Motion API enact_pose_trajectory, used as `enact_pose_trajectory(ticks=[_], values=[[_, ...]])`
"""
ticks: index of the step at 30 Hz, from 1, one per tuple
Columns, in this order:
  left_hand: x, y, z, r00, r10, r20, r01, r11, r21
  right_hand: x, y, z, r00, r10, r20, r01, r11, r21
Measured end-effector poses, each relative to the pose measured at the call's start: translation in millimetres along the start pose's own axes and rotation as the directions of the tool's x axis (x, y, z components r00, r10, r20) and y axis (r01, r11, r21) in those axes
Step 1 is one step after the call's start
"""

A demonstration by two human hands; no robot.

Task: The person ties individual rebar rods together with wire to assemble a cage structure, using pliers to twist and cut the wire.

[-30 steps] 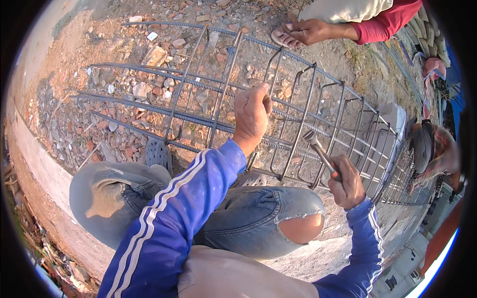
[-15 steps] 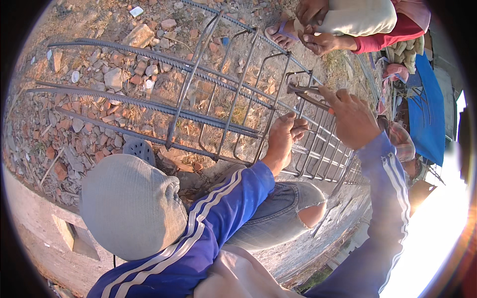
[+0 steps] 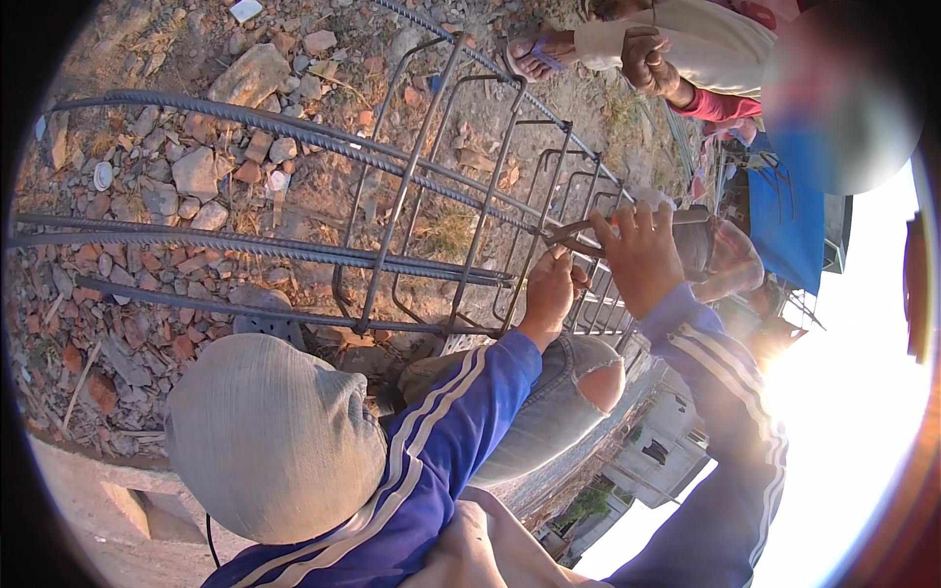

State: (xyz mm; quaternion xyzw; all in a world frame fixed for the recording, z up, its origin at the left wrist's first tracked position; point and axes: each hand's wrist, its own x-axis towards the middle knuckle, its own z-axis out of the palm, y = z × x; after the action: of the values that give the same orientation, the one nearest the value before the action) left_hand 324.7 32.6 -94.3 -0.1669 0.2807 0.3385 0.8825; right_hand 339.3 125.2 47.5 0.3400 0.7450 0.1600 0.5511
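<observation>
My right hand (image 3: 642, 257) holds a pair of pincers (image 3: 578, 238), its fingers spread over the parted handles. The pincers' jaws are at a crossing of a bar and a stirrup in the rebar cage (image 3: 397, 225). Just below the jaws is my left hand (image 3: 549, 299), closed in a pinch beside the same stirrup. What lies between its fingertips is too small to make out. The cage runs from left to right, with ribbed long bars and several square stirrups around them.
Broken brick and stones (image 3: 196, 171) cover the ground. Another person's closed hand (image 3: 647, 64) and sandalled foot (image 3: 537, 59) are beyond the cage. A rounded grey cloth shape (image 3: 274, 441) fills the lower left; a torn-jeans knee (image 3: 598, 384) is under my arms. Bar ends (image 3: 83, 101) jut out left.
The pincers have come down toward my left hand, and their handles have spread apart. My left hand stays pinched near the stirrup. The other person's hands have moved apart. The view has shifted.
</observation>
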Motion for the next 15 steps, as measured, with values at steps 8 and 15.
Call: enact_pose_trajectory(ticks=[8, 15], values=[[-4, 2, 1, 0.998, -0.05, -0.044, 0.046, 0.995, -0.083, 2, -14, -4, 0.999, 0.024, 0.042, -0.021, 0.998, -0.06], [-6, 7, 11, 0.996, -0.066, -0.053, 0.06, 0.992, -0.109, -3, 2, 0, 0.993, 0.035, 0.11, -0.06, 0.971, 0.23]])
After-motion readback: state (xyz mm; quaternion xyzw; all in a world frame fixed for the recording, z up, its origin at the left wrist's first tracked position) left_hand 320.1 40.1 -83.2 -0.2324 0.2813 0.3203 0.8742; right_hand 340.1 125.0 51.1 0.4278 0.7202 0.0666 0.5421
